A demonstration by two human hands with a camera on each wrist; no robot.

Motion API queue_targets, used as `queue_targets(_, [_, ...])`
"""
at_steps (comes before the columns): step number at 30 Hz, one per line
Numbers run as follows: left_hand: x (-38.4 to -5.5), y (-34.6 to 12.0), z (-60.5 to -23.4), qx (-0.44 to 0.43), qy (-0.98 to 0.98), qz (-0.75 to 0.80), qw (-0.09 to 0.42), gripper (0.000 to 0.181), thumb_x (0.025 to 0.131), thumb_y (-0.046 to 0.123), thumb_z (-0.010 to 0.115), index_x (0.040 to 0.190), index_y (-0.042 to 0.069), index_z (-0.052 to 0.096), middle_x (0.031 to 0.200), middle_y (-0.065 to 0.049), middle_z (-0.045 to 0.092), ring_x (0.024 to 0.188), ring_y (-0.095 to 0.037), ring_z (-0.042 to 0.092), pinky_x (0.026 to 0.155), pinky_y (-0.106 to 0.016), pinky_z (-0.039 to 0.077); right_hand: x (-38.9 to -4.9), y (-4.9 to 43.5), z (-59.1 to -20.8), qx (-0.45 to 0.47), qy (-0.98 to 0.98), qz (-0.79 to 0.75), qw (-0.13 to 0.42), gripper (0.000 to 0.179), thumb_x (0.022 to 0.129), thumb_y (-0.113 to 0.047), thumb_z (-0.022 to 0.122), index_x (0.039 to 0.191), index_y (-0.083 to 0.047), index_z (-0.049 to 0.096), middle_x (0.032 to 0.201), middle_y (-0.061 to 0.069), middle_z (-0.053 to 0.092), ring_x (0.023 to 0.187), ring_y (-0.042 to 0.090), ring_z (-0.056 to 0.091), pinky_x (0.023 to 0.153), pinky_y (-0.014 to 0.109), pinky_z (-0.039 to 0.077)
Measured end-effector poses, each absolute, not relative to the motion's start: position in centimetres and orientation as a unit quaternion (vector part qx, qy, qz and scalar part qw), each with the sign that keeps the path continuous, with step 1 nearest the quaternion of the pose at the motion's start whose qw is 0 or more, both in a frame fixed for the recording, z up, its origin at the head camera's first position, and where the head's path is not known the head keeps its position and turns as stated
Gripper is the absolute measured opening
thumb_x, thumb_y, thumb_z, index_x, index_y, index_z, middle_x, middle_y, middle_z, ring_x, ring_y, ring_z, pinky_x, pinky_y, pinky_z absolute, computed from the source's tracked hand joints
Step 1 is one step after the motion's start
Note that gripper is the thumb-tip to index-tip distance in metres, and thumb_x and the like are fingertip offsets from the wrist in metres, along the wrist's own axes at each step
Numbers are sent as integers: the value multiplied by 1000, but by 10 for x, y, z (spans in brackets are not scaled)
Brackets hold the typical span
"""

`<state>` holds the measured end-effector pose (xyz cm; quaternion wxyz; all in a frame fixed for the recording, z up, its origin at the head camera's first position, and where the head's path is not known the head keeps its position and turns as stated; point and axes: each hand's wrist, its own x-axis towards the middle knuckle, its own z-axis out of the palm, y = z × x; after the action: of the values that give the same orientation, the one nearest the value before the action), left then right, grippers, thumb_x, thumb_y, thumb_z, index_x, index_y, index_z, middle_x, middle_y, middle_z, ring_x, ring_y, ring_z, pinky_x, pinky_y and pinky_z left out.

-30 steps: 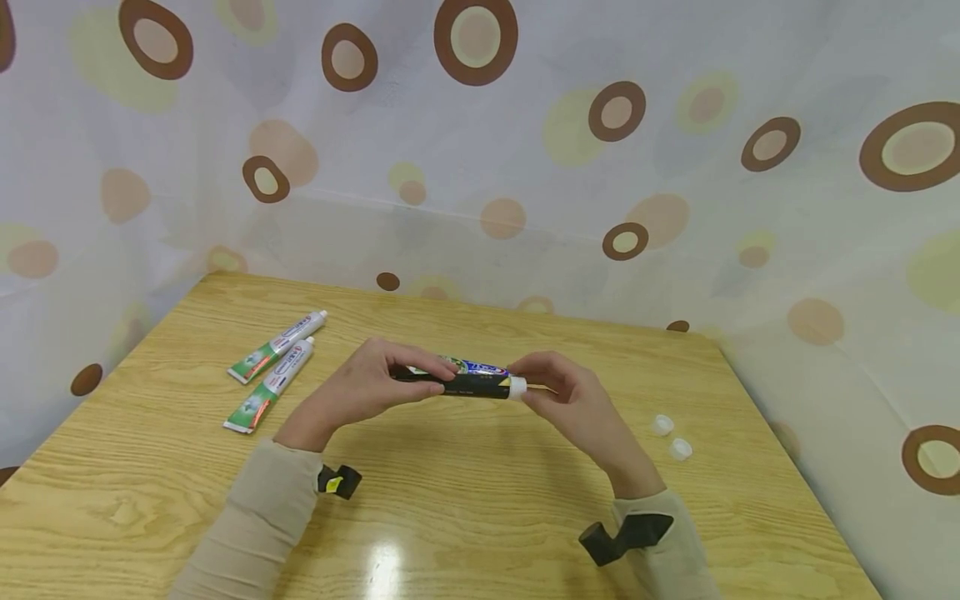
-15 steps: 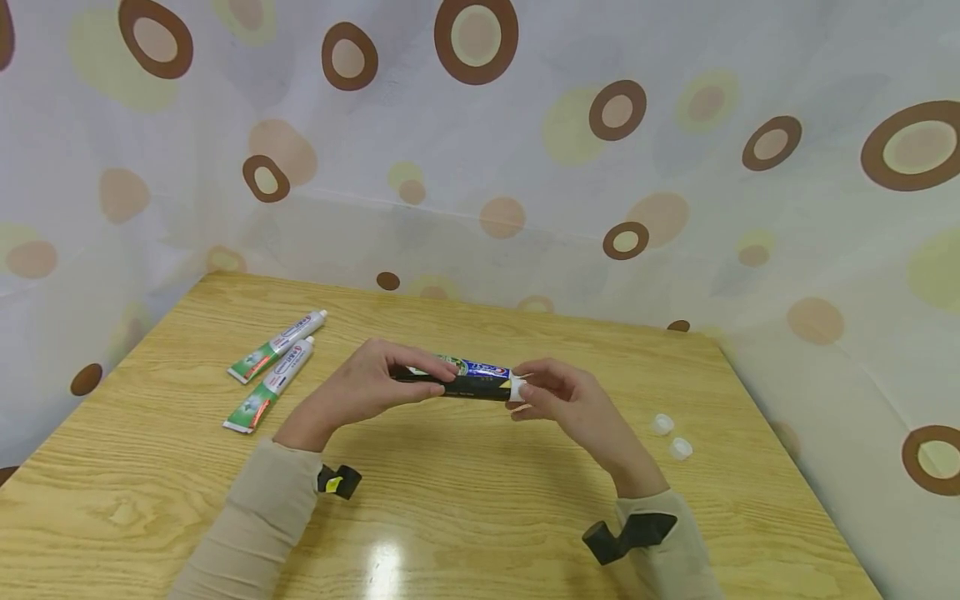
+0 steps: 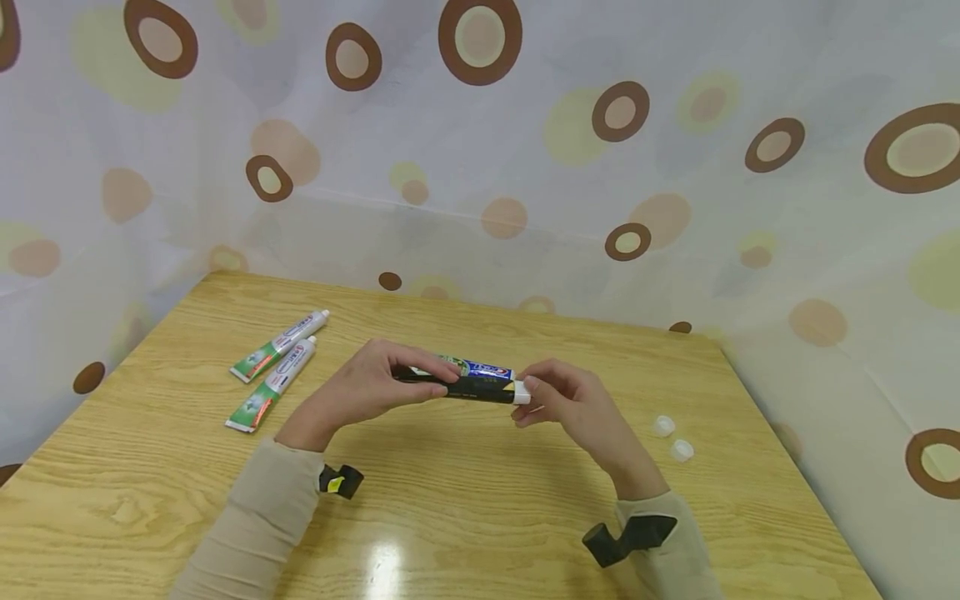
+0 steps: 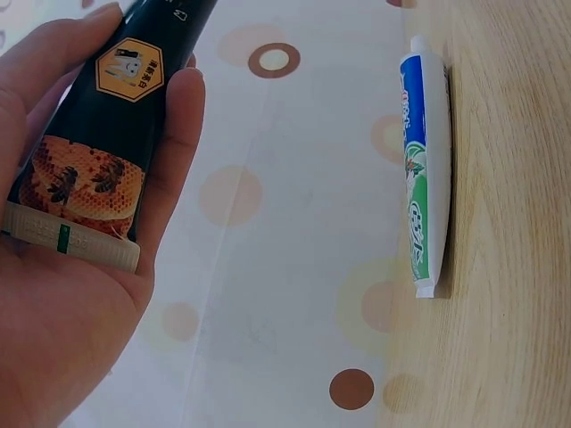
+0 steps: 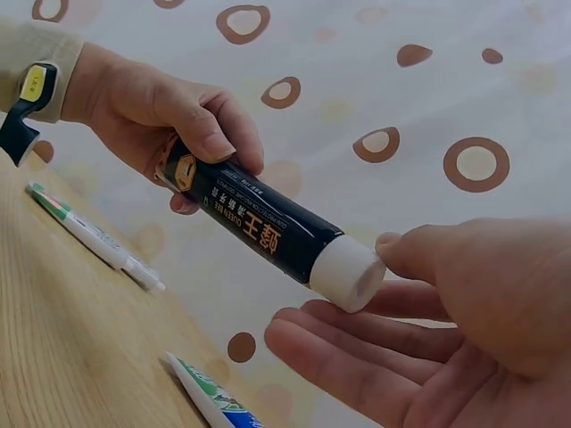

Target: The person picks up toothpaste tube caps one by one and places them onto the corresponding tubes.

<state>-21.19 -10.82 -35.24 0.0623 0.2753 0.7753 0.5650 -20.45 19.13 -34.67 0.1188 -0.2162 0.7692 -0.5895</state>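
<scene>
My left hand (image 3: 375, 379) grips a dark toothpaste tube (image 5: 259, 209) with a honeycomb picture near its crimped end, fingers on one side and thumb on the other. The tube is held level above the table, its white cap (image 5: 346, 274) pointing right. At that cap is my right hand (image 3: 573, 400), thumb tip on the cap's edge and index finger at its other side, the remaining fingers bent loosely below. Behind the held tube, a blue and green toothpaste tube (image 4: 424, 169) lies on the table, partly hidden by it in the head view.
Two green and white toothpaste tubes (image 3: 281, 375) lie side by side at the left of the wooden table (image 3: 450, 508). Two loose white caps (image 3: 672, 438) rest at the right, beyond my right wrist. A dotted curtain (image 3: 420, 167) hangs along the table's back and sides.
My right thumb and fingers have shifted around the white cap, first moving over it, then slightly back toward its outer end. My left hand keeps the tube in nearly the same place.
</scene>
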Motion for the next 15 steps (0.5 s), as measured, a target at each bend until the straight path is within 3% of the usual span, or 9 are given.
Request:
queue_targets(4, [-212,-107,-353,279,776,563,62,17,87,21,77,103,26,79,116,6,74,109,-13,67,76,-29,55,-205,191,-347,-213,782,-570,138,32,103,-28,56,125,-6,58,119,26,63,96,27,71,83,41,59])
queue_targets(9, [-212,-108,-353,275,775,565,64,17,87,20,77,103,25,79,115,5,74,108,-15,68,75,-28,55,-203,190,-347,-240,791,-553,108,38,96,-14,67,131,-13,55,139,11,54,121,28,62,91,34,56])
queue_targets(15, [-212,-108,-352,279,775,564,61,18,88,21,77,105,26,79,115,5,74,104,-22,69,71,-28,55,-201,190,-343,-238,798,-549,71,25,95,-8,67,119,-11,63,128,12,60,111,25,67,88,31,57])
